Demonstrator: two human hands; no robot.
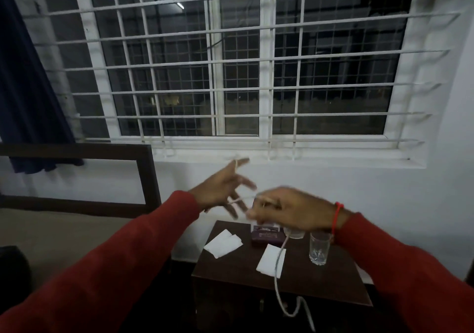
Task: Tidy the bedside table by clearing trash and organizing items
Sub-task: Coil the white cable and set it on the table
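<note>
Both arms in red sleeves come in from lower L and lower R, hands meet mid-frame above the bedside table [230, 278]. White cable [278, 276] hangs from the right hand [289, 211], drops past the table's front edge, loops at bottom centre and runs out of frame at the bottom.

Right hand: fingers curled, pinching the cable; red thread on the wrist. Left hand [220, 189]: fingers spread and straight; a stretch of cable runs across them from the R hand, w/ what looks like a strand over the upper finger. Both hands motion-blurred, so exact wrap on L can't be read.

On the table, below the hands: two white paper pieces [223, 243] [269, 258], a dark purple box [268, 235] behind them (label unreadable), a clear glass [318, 249] at R. Second glass [295, 234] mostly hidden under the R hand.

Far: dark headboard frame mid-left, white wall, barred window across the upper frame, dark blue curtain upper L.
</note>
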